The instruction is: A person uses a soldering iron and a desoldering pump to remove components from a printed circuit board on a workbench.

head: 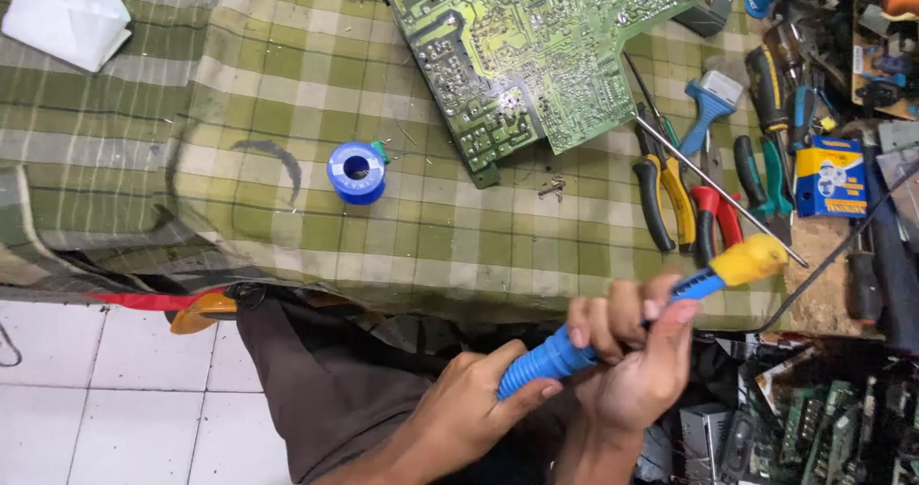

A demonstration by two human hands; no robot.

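Note:
Both my hands hold a soldering iron [713,274] with a blue ribbed handle, a yellow collar and a long thin metal tip. My left hand [479,399] grips the rear end of the blue handle. My right hand [637,351] wraps the handle nearer the yellow collar, thumb on top. The iron's tip points up and to the right, over the pliers. A large green circuit board [526,45] lies solder side up on the checked cloth, well above my hands.
A blue spool of solder wire [356,172] sits on the green checked cloth [268,92]. Pliers and cutters with yellow, red and green handles [704,203] lie at right, beside a small blue-and-yellow box [830,176]. White tissue [67,21] rests top left. Scrap boards [823,428] pile lower right.

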